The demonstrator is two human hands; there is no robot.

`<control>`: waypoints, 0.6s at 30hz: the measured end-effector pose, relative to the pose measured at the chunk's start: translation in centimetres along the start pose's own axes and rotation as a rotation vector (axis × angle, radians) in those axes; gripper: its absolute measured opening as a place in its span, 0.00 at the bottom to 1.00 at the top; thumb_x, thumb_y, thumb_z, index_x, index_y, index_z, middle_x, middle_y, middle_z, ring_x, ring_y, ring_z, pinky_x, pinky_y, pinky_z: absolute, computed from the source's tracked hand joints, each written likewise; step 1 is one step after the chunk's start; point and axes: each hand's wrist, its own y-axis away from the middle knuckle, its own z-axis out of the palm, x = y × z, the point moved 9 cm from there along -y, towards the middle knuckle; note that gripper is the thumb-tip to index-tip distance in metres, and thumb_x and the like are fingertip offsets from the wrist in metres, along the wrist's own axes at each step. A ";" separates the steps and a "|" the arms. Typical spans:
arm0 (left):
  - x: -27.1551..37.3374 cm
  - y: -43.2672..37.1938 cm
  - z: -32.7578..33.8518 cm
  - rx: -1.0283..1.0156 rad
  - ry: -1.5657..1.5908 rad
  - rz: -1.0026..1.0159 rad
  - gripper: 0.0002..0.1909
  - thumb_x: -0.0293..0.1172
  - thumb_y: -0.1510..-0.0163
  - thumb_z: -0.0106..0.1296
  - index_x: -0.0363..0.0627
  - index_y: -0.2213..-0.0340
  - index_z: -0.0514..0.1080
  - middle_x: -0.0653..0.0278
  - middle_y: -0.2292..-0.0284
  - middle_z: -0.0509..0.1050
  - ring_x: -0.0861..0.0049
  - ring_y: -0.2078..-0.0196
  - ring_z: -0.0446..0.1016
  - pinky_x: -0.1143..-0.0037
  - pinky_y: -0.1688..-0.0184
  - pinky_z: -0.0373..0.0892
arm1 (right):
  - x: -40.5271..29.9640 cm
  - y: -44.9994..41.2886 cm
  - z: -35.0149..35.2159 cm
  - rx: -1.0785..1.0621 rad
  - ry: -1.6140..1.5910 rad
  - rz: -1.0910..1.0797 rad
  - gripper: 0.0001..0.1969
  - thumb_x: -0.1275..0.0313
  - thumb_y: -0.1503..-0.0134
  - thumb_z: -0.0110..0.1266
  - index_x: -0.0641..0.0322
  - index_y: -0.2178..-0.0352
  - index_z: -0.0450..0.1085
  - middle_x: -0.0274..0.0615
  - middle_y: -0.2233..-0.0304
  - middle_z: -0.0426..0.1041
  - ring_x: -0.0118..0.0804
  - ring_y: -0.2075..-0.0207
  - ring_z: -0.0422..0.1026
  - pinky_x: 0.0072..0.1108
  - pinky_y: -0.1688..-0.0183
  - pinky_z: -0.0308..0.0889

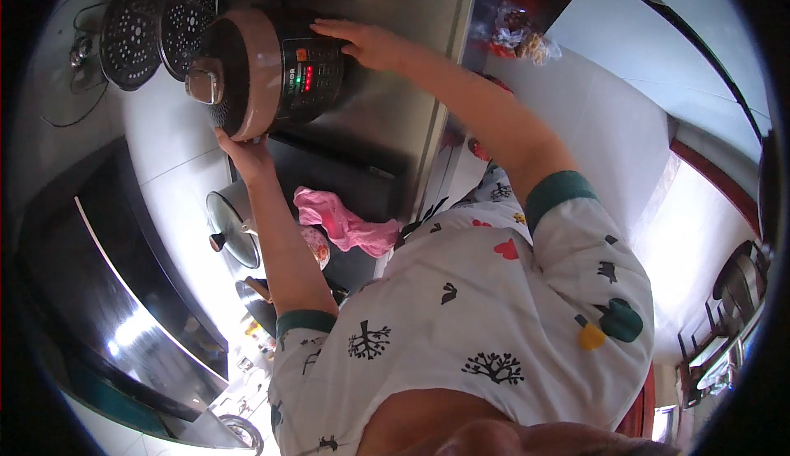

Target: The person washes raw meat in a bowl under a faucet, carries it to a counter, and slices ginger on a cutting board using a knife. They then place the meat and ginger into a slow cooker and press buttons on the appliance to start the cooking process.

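Observation:
A brown and black Supor electric pressure cooker (pixel 263 73) is at the upper left, its lid end towards the left of the picture. Its control panel (pixel 311 74) is lit with red and green lights. My left hand (pixel 245 155) grips the near side of the cooker by the lid rim, thumb up against the lid and fingers partly hidden. At the other side, my right hand (pixel 365 42) is against the lower body, with its fingers stretched along the casing. The cooker's underside is hidden, so I cannot tell whether it rests fully on the steel countertop (pixel 404 107).
A black cooktop (pixel 345 169) adjoins the cooker, with a pink cloth (pixel 345 221) over its edge. Behind my left forearm stands a glass-lidded pot (pixel 234 227). Two perforated black steamer trays (pixel 131 33) hang on the wall. A dark range hood (pixel 117 258) is on the left.

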 end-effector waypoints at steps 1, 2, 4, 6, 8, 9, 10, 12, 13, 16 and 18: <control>0.0 -0.1 0.1 0.000 -0.009 0.007 0.36 0.63 0.48 0.32 0.56 0.45 0.53 0.65 0.46 0.59 0.68 0.42 0.54 0.60 0.46 0.51 | 0.1 -0.1 -0.1 -0.008 0.007 -0.011 0.33 0.83 0.48 0.44 0.38 0.43 0.52 0.30 0.39 0.49 0.41 0.40 0.51 0.28 0.39 0.52; 0.1 -0.2 0.1 0.001 -0.019 0.013 0.36 0.63 0.48 0.32 0.56 0.45 0.53 0.65 0.45 0.59 0.68 0.42 0.54 0.60 0.46 0.51 | 0.2 0.0 -0.4 -0.003 0.007 -0.009 0.33 0.83 0.48 0.44 0.38 0.43 0.52 0.30 0.39 0.49 0.41 0.40 0.51 0.28 0.39 0.52; -0.1 -0.2 -0.1 -0.012 -0.022 0.014 0.36 0.64 0.49 0.31 0.57 0.44 0.52 0.65 0.44 0.57 0.67 0.41 0.52 0.57 0.44 0.47 | 0.1 0.1 -0.3 -0.056 -0.011 0.045 0.32 0.84 0.47 0.43 0.39 0.43 0.52 0.30 0.39 0.49 0.40 0.40 0.51 0.28 0.39 0.52; -0.2 -0.3 -0.1 -0.031 -0.027 0.018 0.37 0.65 0.49 0.30 0.58 0.44 0.51 0.66 0.43 0.56 0.66 0.40 0.50 0.54 0.43 0.43 | 0.2 -0.1 -0.2 -0.058 -0.025 0.032 0.31 0.84 0.47 0.42 0.40 0.43 0.53 0.31 0.40 0.50 0.40 0.40 0.51 0.28 0.39 0.51; -0.2 -0.5 -0.2 -0.010 -0.035 0.027 0.38 0.66 0.49 0.31 0.58 0.43 0.51 0.66 0.43 0.56 0.66 0.40 0.50 0.54 0.43 0.42 | 0.5 -0.2 -0.5 -0.054 -0.037 0.018 0.31 0.84 0.47 0.42 0.40 0.44 0.53 0.31 0.40 0.50 0.40 0.40 0.52 0.28 0.39 0.51; -0.2 -0.6 -0.4 -0.011 -0.037 0.028 0.38 0.66 0.49 0.31 0.58 0.43 0.51 0.66 0.43 0.56 0.66 0.40 0.50 0.54 0.43 0.42 | 0.4 -0.2 -0.5 -0.064 -0.054 0.012 0.30 0.84 0.46 0.42 0.41 0.44 0.54 0.32 0.40 0.51 0.40 0.40 0.51 0.28 0.38 0.50; -0.4 -0.7 -0.6 -0.003 -0.034 0.018 0.38 0.66 0.49 0.31 0.58 0.43 0.51 0.66 0.43 0.55 0.66 0.40 0.50 0.54 0.43 0.42 | 0.3 -0.2 -0.4 -0.074 -0.071 0.005 0.30 0.84 0.46 0.41 0.41 0.44 0.55 0.32 0.40 0.51 0.40 0.40 0.51 0.27 0.38 0.50; -0.4 -0.7 -0.6 0.003 -0.032 0.007 0.38 0.66 0.49 0.30 0.58 0.43 0.50 0.66 0.43 0.55 0.66 0.39 0.49 0.55 0.42 0.41 | 0.4 -0.1 -0.5 -0.077 -0.090 0.023 0.30 0.84 0.46 0.41 0.42 0.44 0.55 0.33 0.40 0.51 0.40 0.40 0.51 0.27 0.38 0.49; -0.3 -0.5 -0.4 0.020 -0.020 0.004 0.36 0.64 0.49 0.31 0.57 0.44 0.52 0.67 0.44 0.58 0.68 0.41 0.53 0.58 0.44 0.46 | 0.4 -0.1 -0.5 -0.081 -0.108 0.040 0.29 0.84 0.46 0.40 0.42 0.44 0.55 0.33 0.40 0.52 0.39 0.40 0.51 0.27 0.38 0.49; -0.1 -0.3 -0.2 0.010 -0.026 -0.004 0.36 0.64 0.48 0.30 0.58 0.44 0.51 0.67 0.44 0.57 0.68 0.41 0.53 0.58 0.44 0.47 | 0.5 -0.2 -0.5 -0.088 -0.080 0.041 0.29 0.84 0.46 0.41 0.41 0.44 0.55 0.33 0.40 0.51 0.39 0.39 0.50 0.27 0.38 0.48; -0.1 -0.3 0.1 -0.018 -0.045 -0.009 0.37 0.65 0.48 0.27 0.58 0.42 0.48 0.66 0.42 0.54 0.66 0.39 0.49 0.55 0.43 0.42 | 0.5 -0.2 -0.6 -0.091 -0.076 0.041 0.29 0.83 0.46 0.41 0.41 0.44 0.55 0.33 0.40 0.51 0.39 0.39 0.50 0.27 0.38 0.49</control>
